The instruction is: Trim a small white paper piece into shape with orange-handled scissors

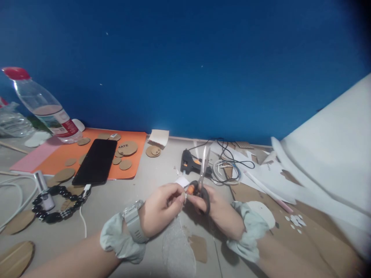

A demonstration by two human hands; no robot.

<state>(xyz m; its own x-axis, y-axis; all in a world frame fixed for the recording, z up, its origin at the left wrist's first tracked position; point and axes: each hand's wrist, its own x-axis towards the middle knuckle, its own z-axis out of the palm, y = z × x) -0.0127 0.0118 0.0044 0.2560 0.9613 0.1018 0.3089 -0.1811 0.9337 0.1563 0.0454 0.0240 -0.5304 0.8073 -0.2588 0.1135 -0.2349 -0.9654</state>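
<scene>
Near the middle of the table my left hand (165,208) pinches a small whitish piece (186,196) between thumb and fingers. My right hand (216,208) meets it there, with its thumb and finger at the same piece. Black-handled scissors (205,193) hang on the fingers of my right hand, their blades pointing up and away. Close behind the hands lies a black and orange glue gun (191,162). Below my left hand is a translucent, speckled sheet (178,249), beside a small brown cardboard scrap (198,248).
On the left are a bottle (55,116), a black phone (95,162), a beaded bracelet (53,219) and cardboard discs (127,148) on an orange sheet (139,144). Coiled cables (226,172), papers, cardboard (313,239) and white scraps (296,221) lie right. A blue wall (185,69) stands behind.
</scene>
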